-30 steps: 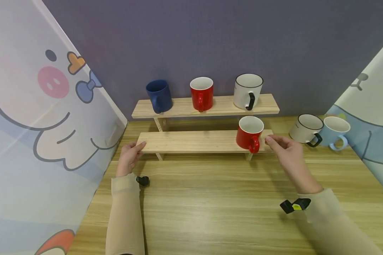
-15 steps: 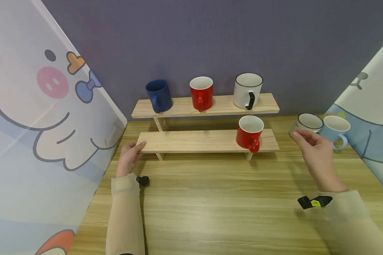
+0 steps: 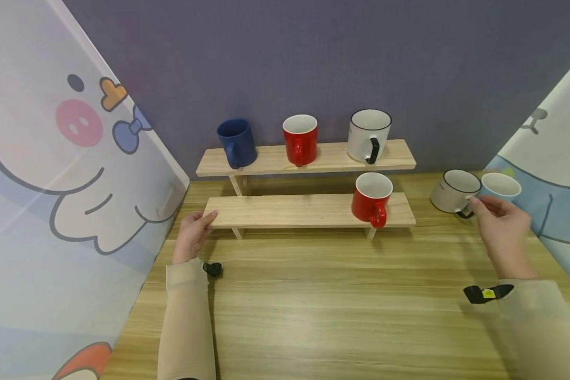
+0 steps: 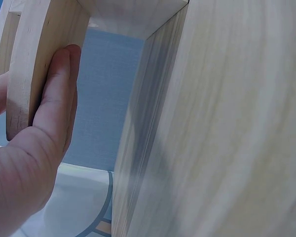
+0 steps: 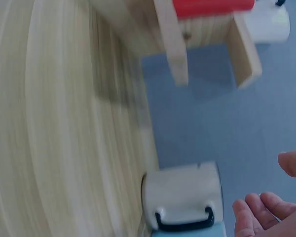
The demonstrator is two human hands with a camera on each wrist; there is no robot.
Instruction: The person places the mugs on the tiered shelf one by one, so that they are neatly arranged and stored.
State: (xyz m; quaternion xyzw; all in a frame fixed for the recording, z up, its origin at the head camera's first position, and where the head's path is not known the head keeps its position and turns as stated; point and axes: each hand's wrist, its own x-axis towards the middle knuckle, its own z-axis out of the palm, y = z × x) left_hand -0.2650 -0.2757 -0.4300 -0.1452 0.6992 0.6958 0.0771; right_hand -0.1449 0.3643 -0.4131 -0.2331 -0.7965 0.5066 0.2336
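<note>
At the left end of a two-tier wooden shelf [image 3: 285, 210], my left hand [image 3: 193, 232] pinches the lower board, thumb on top and fingers underneath. The left wrist view shows these fingers [image 4: 56, 94] along the board's underside. My right hand [image 3: 503, 232] is beside a white mug [image 3: 448, 196] with black rim and handle, overlapping the handle in the head view. In the right wrist view its thumb [image 5: 292, 163] and fingertips are apart with nothing between them, and the white mug [image 5: 182, 192] stands close by. A light blue mug [image 3: 500, 186] is partly hidden behind that hand.
The upper board carries a dark blue mug [image 3: 237, 143], a red mug [image 3: 300, 140] and a second black-rimmed white mug [image 3: 363, 138]. Another red mug [image 3: 367, 203] stands toward the lower board's right end. A grey wall [image 3: 285, 63] rises behind the wooden table [image 3: 304, 306].
My right hand has moved rightward from the lower board's right end, past the white mug's front, to its handle side. My left hand and the mugs stay in place.
</note>
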